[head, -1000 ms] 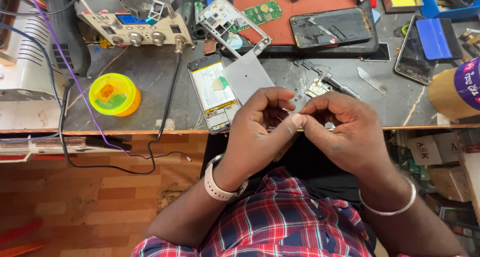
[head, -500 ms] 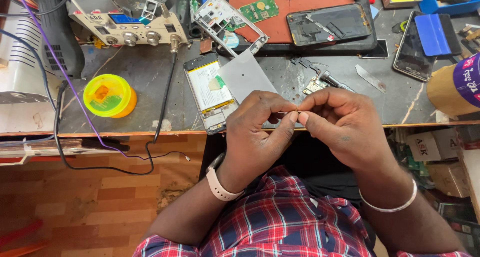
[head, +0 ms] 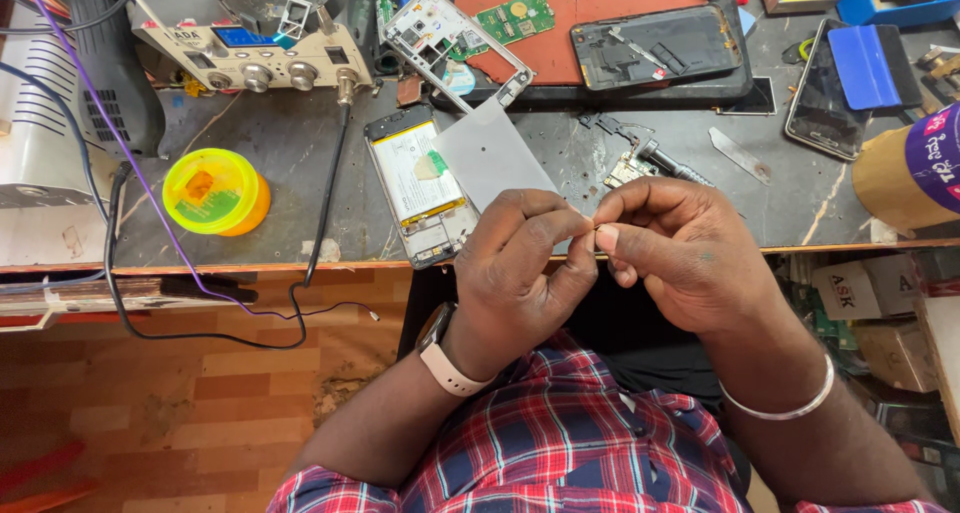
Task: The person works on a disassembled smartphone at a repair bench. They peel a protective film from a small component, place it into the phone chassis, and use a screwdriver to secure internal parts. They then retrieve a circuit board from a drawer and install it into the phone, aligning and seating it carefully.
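Observation:
My left hand (head: 525, 268) and my right hand (head: 680, 248) meet at the workbench's front edge, fingertips pinched together on a tiny part (head: 592, 231) that is mostly hidden between them. Just beyond my left hand lies an opened phone (head: 418, 188) with its battery exposed, and a grey translucent sheet (head: 490, 158) leans partly over it. A small metal component (head: 628, 168) and a dark tool (head: 672, 163) lie just past my right hand. A white watch sits on my left wrist, a silver bangle on my right.
A yellow-green round container (head: 212, 191) sits at the left. A beige soldering station (head: 255, 53) with black cables stands at the back. A phone frame (head: 450, 43), green circuit board (head: 513, 18), dark phone back (head: 655, 43), another phone (head: 825, 88) and a cardboard roll (head: 905, 173) crowd the bench.
Both hands have stayed pinched together at the bench edge, with small shifts of the fingers around the tiny part. Nothing on the bench has moved.

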`<move>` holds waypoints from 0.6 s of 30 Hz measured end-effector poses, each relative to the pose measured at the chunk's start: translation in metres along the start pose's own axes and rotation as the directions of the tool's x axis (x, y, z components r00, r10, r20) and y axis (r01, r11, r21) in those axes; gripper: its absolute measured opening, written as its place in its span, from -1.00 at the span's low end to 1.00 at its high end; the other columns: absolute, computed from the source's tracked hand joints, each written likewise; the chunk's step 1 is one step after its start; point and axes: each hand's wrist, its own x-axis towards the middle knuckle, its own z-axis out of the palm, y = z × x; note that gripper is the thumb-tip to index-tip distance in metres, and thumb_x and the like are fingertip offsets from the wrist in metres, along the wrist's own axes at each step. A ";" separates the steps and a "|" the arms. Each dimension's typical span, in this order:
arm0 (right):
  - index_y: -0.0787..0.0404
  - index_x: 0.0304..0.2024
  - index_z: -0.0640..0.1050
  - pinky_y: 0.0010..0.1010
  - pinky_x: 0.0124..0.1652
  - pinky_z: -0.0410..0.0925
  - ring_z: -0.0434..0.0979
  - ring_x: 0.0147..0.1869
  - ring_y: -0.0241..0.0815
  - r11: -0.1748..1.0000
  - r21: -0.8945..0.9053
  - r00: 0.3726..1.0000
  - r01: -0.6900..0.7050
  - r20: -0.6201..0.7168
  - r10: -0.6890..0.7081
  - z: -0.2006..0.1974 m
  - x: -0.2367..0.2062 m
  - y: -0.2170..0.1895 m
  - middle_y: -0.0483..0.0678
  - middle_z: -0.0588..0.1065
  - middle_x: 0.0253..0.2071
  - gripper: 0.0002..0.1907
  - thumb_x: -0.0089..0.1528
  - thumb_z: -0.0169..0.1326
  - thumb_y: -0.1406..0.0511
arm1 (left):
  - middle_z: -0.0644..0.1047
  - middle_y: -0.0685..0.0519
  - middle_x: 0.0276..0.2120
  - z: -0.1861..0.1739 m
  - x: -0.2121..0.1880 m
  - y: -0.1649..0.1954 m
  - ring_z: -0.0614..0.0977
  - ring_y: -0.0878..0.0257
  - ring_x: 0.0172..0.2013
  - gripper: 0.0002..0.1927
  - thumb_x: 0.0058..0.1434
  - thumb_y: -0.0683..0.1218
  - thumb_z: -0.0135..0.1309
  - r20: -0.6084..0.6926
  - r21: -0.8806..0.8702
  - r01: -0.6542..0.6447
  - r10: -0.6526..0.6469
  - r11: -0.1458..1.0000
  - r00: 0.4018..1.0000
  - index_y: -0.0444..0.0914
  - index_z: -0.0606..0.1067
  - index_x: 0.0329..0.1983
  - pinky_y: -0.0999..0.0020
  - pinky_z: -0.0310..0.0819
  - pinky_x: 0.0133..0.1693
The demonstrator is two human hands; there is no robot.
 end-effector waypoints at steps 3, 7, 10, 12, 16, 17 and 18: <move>0.42 -0.15 0.57 -0.57 -0.38 0.35 0.46 -0.38 -0.35 1.000 -0.003 1.000 -0.003 0.003 0.003 -0.001 -0.001 -0.002 -0.04 0.53 -0.32 -0.84 0.21 0.21 0.49 | 0.53 0.00 -0.15 0.001 0.001 0.001 0.64 0.19 -0.20 -0.81 0.27 -0.27 0.26 0.002 -0.018 -0.007 0.007 1.000 1.000 -0.28 0.52 -0.10 0.39 0.60 -0.20; 0.42 -0.15 0.58 -0.58 -0.37 0.35 0.47 -0.38 -0.35 1.000 -0.004 1.000 0.003 0.015 -0.003 -0.002 -0.001 -0.004 -0.03 0.54 -0.31 -0.83 0.20 0.22 0.49 | 0.52 -0.01 -0.15 0.001 0.001 0.004 0.63 0.20 -0.20 -0.81 0.26 -0.27 0.26 0.009 -0.019 -0.015 0.015 1.000 1.000 -0.29 0.52 -0.09 0.39 0.59 -0.21; 0.42 -0.16 0.58 -0.59 -0.37 0.35 0.47 -0.38 -0.35 1.000 0.007 1.000 0.007 0.020 -0.008 -0.004 -0.002 -0.005 -0.04 0.55 -0.31 -0.83 0.19 0.23 0.50 | 0.52 -0.01 -0.15 0.001 0.002 0.006 0.62 0.20 -0.21 -0.82 0.28 -0.27 0.26 0.019 -0.013 -0.023 0.024 1.000 1.000 -0.29 0.53 -0.09 0.41 0.58 -0.22; 0.43 -0.16 0.59 -0.59 -0.36 0.35 0.47 -0.37 -0.35 1.000 -0.012 1.000 0.011 0.016 -0.011 -0.006 -0.003 -0.005 -0.04 0.55 -0.32 -0.83 0.18 0.24 0.50 | 0.52 0.00 -0.15 0.002 0.002 0.008 0.62 0.20 -0.21 -0.83 0.29 -0.27 0.26 0.023 -0.012 -0.028 0.028 1.000 0.999 -0.30 0.53 -0.09 0.41 0.58 -0.22; 0.44 -0.17 0.59 -0.59 -0.35 0.35 0.48 -0.37 -0.35 1.000 -0.003 1.000 0.019 0.022 -0.019 -0.010 -0.004 -0.005 -0.03 0.56 -0.32 -0.82 0.18 0.25 0.50 | 0.52 0.00 -0.16 0.003 0.002 0.008 0.62 0.21 -0.21 -0.84 0.30 -0.27 0.25 0.029 -0.014 -0.029 0.029 0.999 0.999 -0.30 0.54 -0.10 0.42 0.57 -0.22; 0.44 -0.17 0.59 -0.59 -0.34 0.35 0.48 -0.36 -0.34 1.000 0.005 1.000 0.016 0.022 -0.016 -0.011 -0.003 -0.005 -0.03 0.55 -0.33 -0.82 0.17 0.25 0.51 | 0.52 0.00 -0.16 0.003 0.002 0.008 0.62 0.21 -0.21 -0.84 0.30 -0.27 0.25 0.030 -0.015 -0.029 0.029 0.999 0.999 -0.30 0.54 -0.09 0.42 0.57 -0.21; 0.44 -0.16 0.59 -0.58 -0.34 0.36 0.49 -0.36 -0.34 1.000 0.013 1.000 0.012 0.020 -0.012 -0.011 -0.003 -0.005 -0.03 0.55 -0.33 -0.81 0.17 0.25 0.51 | 0.53 0.00 -0.16 0.004 0.002 0.008 0.62 0.20 -0.21 -0.84 0.30 -0.27 0.25 0.028 -0.010 -0.031 0.031 0.999 0.999 -0.30 0.54 -0.10 0.42 0.57 -0.21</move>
